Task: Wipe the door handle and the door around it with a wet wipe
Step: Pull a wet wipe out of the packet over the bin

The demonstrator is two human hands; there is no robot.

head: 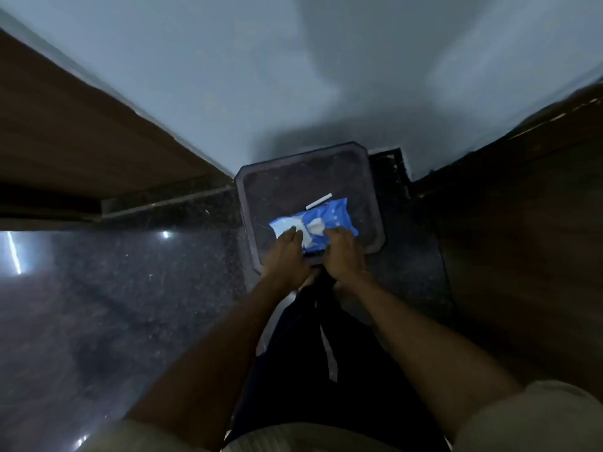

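Note:
A blue wet-wipe pack lies on a dark square stool straight below me. A white wipe sticks up from the pack's opening. My left hand rests on the pack's left end, fingers touching the white wipe. My right hand presses on the pack's near right part. A small white stick-like piece lies just behind the pack. The door handle is not in view.
A brown wooden door or frame runs along the left, another brown wooden panel on the right. A pale wall rises behind the stool. The floor is dark speckled stone with light reflections.

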